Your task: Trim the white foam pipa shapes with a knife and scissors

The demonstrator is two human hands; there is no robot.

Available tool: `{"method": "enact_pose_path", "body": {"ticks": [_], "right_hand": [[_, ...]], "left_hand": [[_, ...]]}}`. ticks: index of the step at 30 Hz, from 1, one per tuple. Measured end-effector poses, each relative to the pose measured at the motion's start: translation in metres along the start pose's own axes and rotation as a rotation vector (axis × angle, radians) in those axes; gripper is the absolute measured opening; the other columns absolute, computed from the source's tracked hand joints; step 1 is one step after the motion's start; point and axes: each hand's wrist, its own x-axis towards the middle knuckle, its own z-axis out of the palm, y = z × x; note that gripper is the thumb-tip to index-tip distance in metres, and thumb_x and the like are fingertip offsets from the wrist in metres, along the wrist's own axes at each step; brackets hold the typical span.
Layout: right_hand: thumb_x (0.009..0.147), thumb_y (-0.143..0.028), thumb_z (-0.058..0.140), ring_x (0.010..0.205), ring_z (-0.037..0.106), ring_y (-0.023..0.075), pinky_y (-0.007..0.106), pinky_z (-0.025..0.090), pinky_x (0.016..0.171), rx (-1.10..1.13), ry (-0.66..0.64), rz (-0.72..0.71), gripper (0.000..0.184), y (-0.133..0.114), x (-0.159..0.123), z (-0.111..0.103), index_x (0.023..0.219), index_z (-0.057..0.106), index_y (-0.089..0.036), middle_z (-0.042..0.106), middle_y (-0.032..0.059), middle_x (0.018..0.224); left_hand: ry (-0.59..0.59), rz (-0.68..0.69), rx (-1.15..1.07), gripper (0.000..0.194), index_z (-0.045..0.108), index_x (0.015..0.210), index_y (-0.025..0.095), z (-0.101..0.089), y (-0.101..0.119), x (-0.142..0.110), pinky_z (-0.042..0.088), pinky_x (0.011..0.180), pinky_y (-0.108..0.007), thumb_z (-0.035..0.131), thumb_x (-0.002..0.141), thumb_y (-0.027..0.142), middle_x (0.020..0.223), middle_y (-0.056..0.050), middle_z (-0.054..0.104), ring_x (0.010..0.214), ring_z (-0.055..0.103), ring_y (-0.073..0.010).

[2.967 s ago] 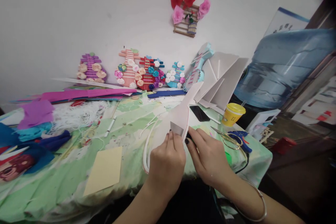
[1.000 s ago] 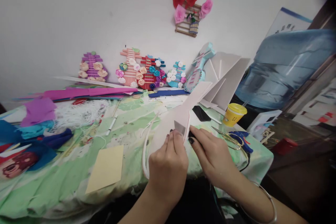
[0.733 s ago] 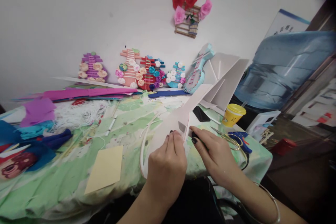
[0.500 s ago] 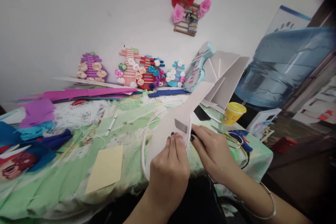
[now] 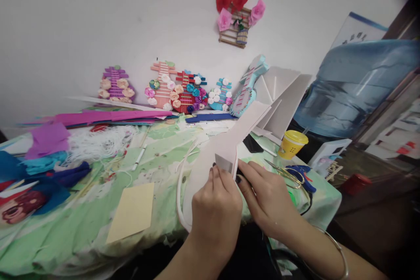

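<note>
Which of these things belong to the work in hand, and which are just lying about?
Apparently in use:
White lute-shaped board, under the left hand, with the right hand at its edge
Flat grey rectangular piece

Apparently lying about:
Yellow lidded cup
Gold-handled metal scissors
Black rectangular phone
Pale-yellow paper sheet
Tangled white string

A white, long-necked board (image 5: 205,166) is held tilted over a table's (image 5: 78,223) near edge, its neck angled up and rightward; a flat grey blade (image 5: 223,163) is pinched by its right-hand edge.
</note>
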Motion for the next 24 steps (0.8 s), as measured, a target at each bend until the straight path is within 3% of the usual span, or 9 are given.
{"method": "enact_pose_path", "body": {"ticks": [13,20,24], "right_hand": [[0.091,-0.026,0.034,0.078,0.059,0.0195,0.033,0.046,0.068,0.022,0.035,0.052,0.037,0.012,-0.003,0.001,0.124,0.048,-0.016,0.061,0.0096,0.091],[0.091,-0.026,0.034,0.077,0.058,0.0197,0.033,0.046,0.067,0.046,-0.006,0.089,0.035,0.009,-0.006,-0.002,0.122,0.049,-0.017,0.06,0.0082,0.087],[0.091,-0.026,0.034,0.075,0.058,0.0194,0.033,0.045,0.067,0.056,-0.015,0.092,0.035,0.006,-0.002,-0.004,0.12,0.051,-0.016,0.059,0.008,0.084]], "left_hand": [[-0.001,0.012,-0.066,0.02,0.062,0.086,0.004,0.003,-0.012,-0.001,0.05,0.044,-0.021,0.043,0.079,0.003,0.07,-0.012,0.069,0.059,0.066,-0.0187],[0.059,0.063,-0.039,0.019,0.062,0.087,0.002,0.005,-0.001,-0.007,0.052,0.047,-0.023,0.046,0.078,0.001,0.079,-0.017,0.07,0.065,0.068,-0.0208],[0.035,0.035,-0.07,0.019,0.062,0.092,0.002,0.005,-0.002,-0.01,0.053,0.05,-0.023,0.047,0.08,0.005,0.082,-0.018,0.07,0.07,0.068,-0.0215]]}}
